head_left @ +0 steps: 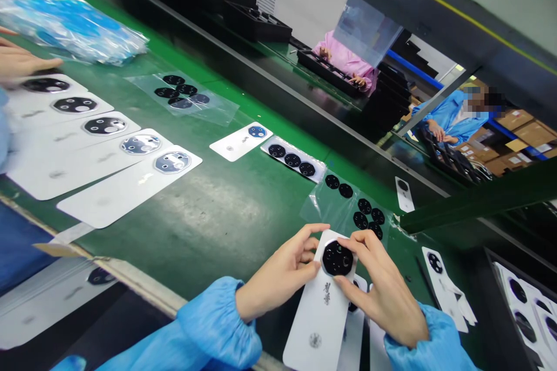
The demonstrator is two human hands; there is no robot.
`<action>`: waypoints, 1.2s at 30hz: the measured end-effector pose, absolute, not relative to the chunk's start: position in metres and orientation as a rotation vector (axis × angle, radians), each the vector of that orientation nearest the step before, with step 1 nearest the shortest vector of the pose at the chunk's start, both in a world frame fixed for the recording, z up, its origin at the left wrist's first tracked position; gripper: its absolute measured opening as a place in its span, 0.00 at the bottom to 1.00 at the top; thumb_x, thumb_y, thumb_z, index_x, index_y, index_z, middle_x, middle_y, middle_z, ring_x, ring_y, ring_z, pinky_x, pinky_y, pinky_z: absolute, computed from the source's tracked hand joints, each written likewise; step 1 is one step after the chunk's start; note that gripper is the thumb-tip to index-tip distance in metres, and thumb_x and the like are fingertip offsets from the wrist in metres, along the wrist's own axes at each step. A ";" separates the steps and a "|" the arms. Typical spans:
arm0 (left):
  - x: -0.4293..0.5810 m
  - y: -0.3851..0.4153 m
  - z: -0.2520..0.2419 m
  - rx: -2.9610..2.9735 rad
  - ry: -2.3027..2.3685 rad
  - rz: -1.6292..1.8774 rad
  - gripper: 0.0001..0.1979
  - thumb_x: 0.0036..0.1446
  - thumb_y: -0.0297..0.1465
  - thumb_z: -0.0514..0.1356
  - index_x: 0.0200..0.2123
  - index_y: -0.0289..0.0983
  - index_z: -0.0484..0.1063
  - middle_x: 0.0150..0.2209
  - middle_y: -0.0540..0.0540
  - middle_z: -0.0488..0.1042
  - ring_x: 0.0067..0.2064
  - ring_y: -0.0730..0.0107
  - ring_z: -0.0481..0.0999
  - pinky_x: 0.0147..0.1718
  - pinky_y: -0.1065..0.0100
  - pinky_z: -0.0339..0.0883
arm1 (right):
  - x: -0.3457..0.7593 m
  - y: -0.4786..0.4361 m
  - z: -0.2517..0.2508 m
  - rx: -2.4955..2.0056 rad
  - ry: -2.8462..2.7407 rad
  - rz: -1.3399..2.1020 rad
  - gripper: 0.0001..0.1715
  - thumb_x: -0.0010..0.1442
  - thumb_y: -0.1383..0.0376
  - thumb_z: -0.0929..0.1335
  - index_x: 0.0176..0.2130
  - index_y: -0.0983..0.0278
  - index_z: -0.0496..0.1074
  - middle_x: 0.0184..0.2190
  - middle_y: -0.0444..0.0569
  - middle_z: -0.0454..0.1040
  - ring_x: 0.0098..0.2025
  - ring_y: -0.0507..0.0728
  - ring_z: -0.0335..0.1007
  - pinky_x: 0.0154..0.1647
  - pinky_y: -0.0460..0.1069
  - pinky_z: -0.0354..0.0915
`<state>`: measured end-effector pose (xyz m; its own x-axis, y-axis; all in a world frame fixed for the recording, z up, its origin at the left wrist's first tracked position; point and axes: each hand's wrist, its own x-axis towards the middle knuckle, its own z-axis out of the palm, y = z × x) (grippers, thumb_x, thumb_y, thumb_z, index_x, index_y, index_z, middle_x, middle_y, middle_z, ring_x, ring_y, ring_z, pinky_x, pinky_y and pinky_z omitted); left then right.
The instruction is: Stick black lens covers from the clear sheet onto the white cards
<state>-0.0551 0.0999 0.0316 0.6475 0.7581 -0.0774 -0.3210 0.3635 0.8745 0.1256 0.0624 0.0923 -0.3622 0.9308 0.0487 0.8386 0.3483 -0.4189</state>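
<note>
A white phone back cover [304, 324] with dark printed characters lies tilted at the bench's front edge. My left hand [282, 269] grips its upper left edge, thumb on the face and fingers behind. A round black camera lens cover [337, 257] sits at the top of the phone back cover. My right hand [380, 287] pinches this lens cover between thumb and index finger at its right rim. Whether the lens cover is fully seated, I cannot tell. Beneath my right hand another white phone back cover [353, 330] is partly hidden.
Clear film [313, 203] with several black lens covers lies beyond my hands, beside a strip tray [293, 159]. Overlapping phone back covers [130, 185] lie left, near another person's hand [26, 61]. A black box of covers [500, 301] stands right. A green beam [478, 197] slants across.
</note>
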 end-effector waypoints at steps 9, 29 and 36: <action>-0.055 0.099 0.033 0.961 0.517 0.739 0.24 0.56 0.29 0.56 0.55 0.42 0.55 0.44 0.43 0.69 0.42 0.63 0.72 0.37 0.64 0.65 | 0.125 0.063 0.094 -1.612 -2.327 0.477 0.22 0.56 0.70 0.64 0.50 0.60 0.59 0.42 0.50 0.60 0.44 0.57 0.62 0.41 0.53 0.68; -0.056 0.096 0.038 0.915 0.565 0.712 0.23 0.56 0.31 0.55 0.55 0.44 0.54 0.48 0.44 0.66 0.40 0.65 0.72 0.35 0.66 0.66 | 0.121 0.064 0.095 -1.607 -2.373 0.338 0.22 0.55 0.71 0.67 0.49 0.59 0.62 0.37 0.48 0.62 0.38 0.56 0.65 0.35 0.53 0.70; -0.054 0.090 0.039 0.908 0.675 0.713 0.19 0.60 0.32 0.50 0.56 0.45 0.56 0.48 0.48 0.69 0.42 0.67 0.70 0.39 0.67 0.62 | 0.114 0.064 0.093 -1.651 -2.352 0.275 0.22 0.52 0.73 0.69 0.47 0.60 0.64 0.33 0.45 0.62 0.33 0.55 0.64 0.31 0.51 0.69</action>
<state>-0.0539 0.0905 0.0394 0.5856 0.7822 -0.2125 -0.2557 0.4271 0.8673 0.1136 0.0639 0.0929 -0.3243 0.9408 0.0984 0.8928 0.3388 -0.2970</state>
